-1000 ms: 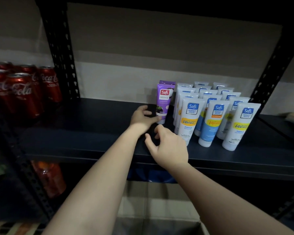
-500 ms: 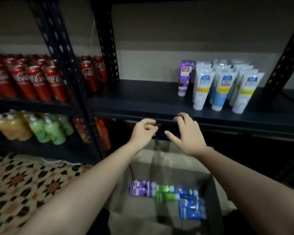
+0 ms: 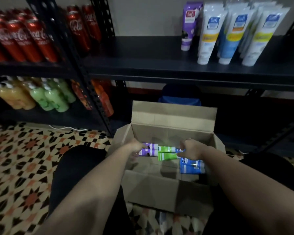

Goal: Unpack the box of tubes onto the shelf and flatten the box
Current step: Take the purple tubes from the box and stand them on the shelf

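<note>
Both my hands are reaching inside the open brown cardboard box (image 3: 173,126): my left hand (image 3: 136,147) is curling onto the purple tubes (image 3: 148,150), my right hand (image 3: 190,150) onto the green tubes (image 3: 165,152); bare floor is showing toward its near wall.

Dim room, plain pale wall (image 3: 143,16) behind black slotted-metal racking (image 3: 102,17). Patterned tile floor (image 3: 20,167), star motifs in cream, black and orange. Red cola cans (image 3: 22,38) on the left rack, yellow and green pump bottles (image 3: 41,95) below, orange bottles (image 3: 103,99) beside them, blurred. Possibly a blue tub (image 3: 180,99) under the right shelf.
</note>
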